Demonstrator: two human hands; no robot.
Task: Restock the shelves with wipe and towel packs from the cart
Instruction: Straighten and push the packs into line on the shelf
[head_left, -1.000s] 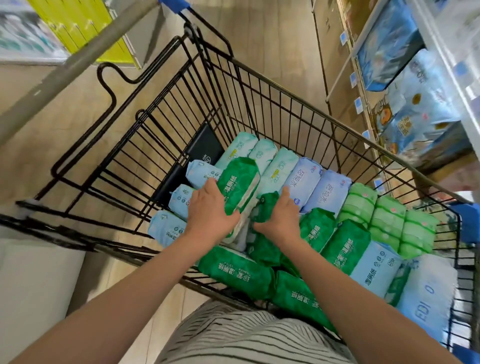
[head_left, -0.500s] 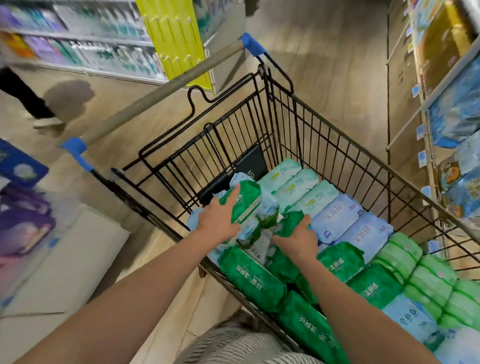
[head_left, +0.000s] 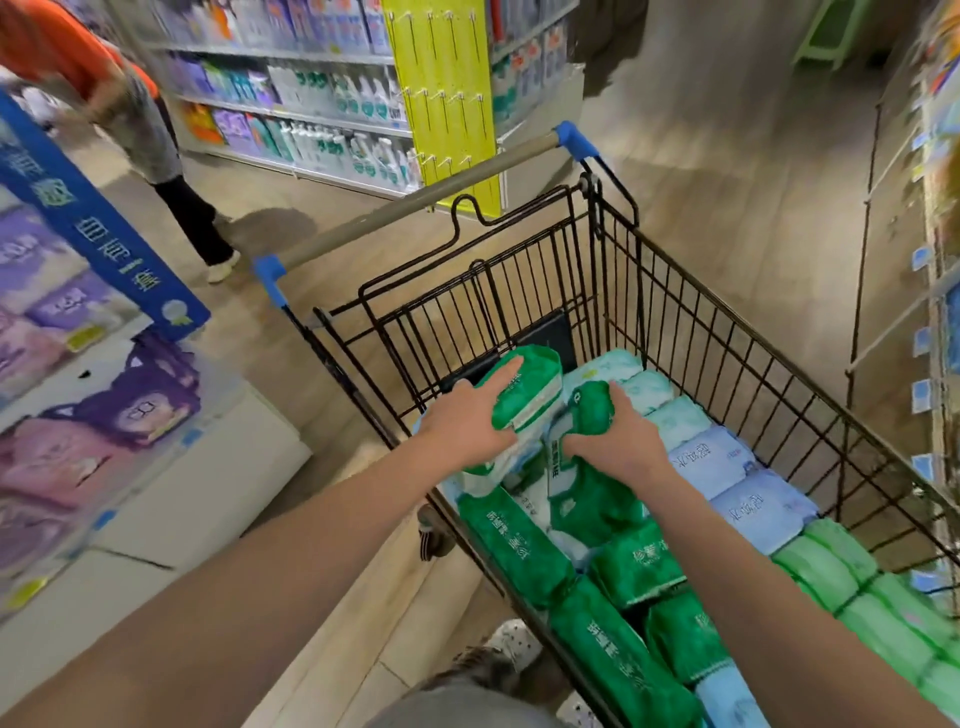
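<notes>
A black wire cart (head_left: 691, 332) is full of wipe packs: dark green, pale blue, lavender and light green. My left hand (head_left: 467, 428) grips a dark green and white pack (head_left: 530, 395), lifted and tilted near the cart's left rim. My right hand (head_left: 618, 441) grips a second dark green pack (head_left: 589, 410) standing on end just beside it. More dark green packs (head_left: 618, 654) lie along the near side of the cart.
A low display of purple packs (head_left: 104, 415) with a blue sign (head_left: 93, 223) stands at the left. A shelf unit (head_left: 930, 322) with price tags runs along the right. A person (head_left: 130, 119) walks at the far left, before shelves of bottles (head_left: 322, 114).
The view has swung left and up, away from the right shelf. Both hands have raised their green packs higher out of the pile, toward the cart's left rim.
</notes>
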